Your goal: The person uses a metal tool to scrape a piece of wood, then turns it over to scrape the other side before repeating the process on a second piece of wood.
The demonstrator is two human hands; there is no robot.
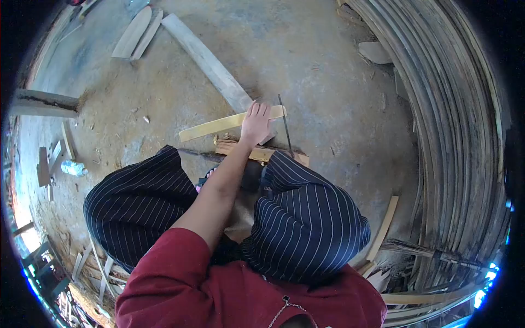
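My left hand [256, 124] presses down on a pale, slightly curved wooden strip [210, 128], its fingers closed over the strip near the right end. A thin dark blade-like bar [285, 123] stands across that end, just right of my hand; whether it is a saw cannot be made out. Below the strip lies a rough wooden block [229, 147] on the floor between my knees. My right hand is not visible, and my right knee [311, 218] covers that side.
A long grey board [205, 60] runs away from my hand across the concrete floor. Two rounded boards [134, 34] lie at upper left, a plastic bottle [74, 168] at left. Long stacked strips [443, 126] curve along the right. A broom-like bundle [410, 249] lies at lower right.
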